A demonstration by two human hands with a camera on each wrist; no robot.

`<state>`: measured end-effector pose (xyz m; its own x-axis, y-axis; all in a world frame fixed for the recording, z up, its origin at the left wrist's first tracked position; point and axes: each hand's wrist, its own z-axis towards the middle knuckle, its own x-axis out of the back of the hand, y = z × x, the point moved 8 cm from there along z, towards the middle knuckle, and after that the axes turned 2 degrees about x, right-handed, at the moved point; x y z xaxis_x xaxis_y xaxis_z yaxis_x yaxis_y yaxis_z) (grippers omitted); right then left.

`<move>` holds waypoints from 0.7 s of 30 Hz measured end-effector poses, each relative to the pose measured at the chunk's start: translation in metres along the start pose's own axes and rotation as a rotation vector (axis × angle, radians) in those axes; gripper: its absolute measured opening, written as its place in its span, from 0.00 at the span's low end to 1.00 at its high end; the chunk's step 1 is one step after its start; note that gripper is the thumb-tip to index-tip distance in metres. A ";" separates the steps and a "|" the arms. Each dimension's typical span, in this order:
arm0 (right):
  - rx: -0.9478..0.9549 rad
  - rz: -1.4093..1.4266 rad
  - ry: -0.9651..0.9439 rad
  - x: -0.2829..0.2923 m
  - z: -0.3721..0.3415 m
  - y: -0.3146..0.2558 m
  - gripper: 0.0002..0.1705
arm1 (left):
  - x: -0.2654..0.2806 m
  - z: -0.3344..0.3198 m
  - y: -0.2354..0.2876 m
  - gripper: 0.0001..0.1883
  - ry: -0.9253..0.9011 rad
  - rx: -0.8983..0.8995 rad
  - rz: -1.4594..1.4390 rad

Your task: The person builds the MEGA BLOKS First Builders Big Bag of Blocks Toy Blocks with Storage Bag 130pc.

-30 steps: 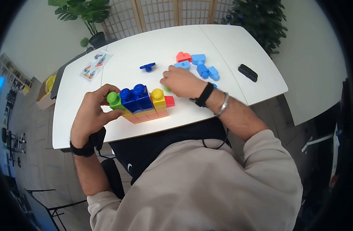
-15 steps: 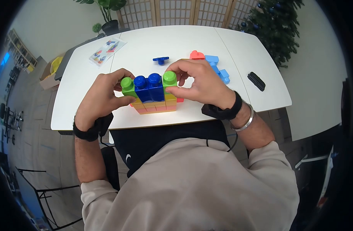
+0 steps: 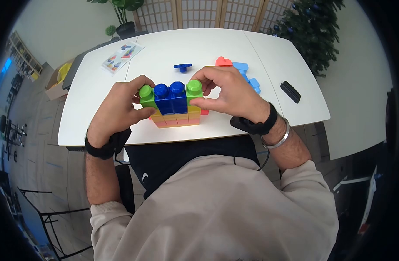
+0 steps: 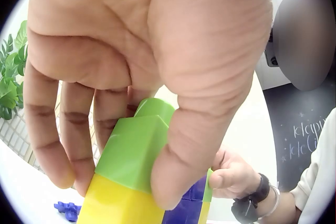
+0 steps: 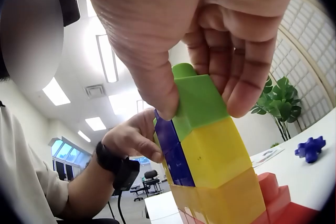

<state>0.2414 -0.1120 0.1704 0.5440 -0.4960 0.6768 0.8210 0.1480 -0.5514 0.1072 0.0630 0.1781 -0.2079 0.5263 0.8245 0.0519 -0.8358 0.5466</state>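
Observation:
A wall of toy building blocks stands near the table's front edge. Its lower rows are orange (image 3: 175, 117) and pink, with yellow blocks (image 5: 215, 153) above them at the ends. Two-studded dark blue blocks (image 3: 171, 103) fill the upper middle. My left hand (image 3: 116, 106) pinches the green block (image 4: 134, 153) at the top left corner between thumb and fingers. At the top right corner, my right hand (image 3: 230, 93) pinches another green block (image 5: 199, 100), seated on yellow. Red blocks (image 5: 275, 192) jut out behind the base in the right wrist view.
Behind the wall lies a dark blue gear-like piece (image 3: 183, 67). A red block (image 3: 223, 61) and several light blue blocks (image 3: 240, 66) sit beyond my right hand, partly hidden. A black case (image 3: 290, 91) is at the right, a picture sheet (image 3: 121, 57) at the back left.
My right hand has come from the loose blocks to the wall's right end, where a green block now sits on the yellow one. My left hand keeps hold of the left green block.

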 end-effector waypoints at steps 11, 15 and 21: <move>0.001 -0.021 0.032 -0.003 -0.002 -0.001 0.21 | -0.006 0.003 0.007 0.26 0.012 -0.037 0.066; 0.020 -0.049 0.049 -0.004 -0.003 -0.003 0.22 | -0.009 0.004 0.004 0.28 0.005 0.026 0.070; 0.031 -0.063 0.055 -0.019 -0.004 0.004 0.24 | -0.012 0.005 0.000 0.30 0.029 0.002 0.047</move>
<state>0.2331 -0.1054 0.1533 0.4816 -0.5512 0.6813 0.8587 0.1412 -0.4927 0.1151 0.0572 0.1690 -0.2333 0.4813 0.8449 0.0648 -0.8593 0.5074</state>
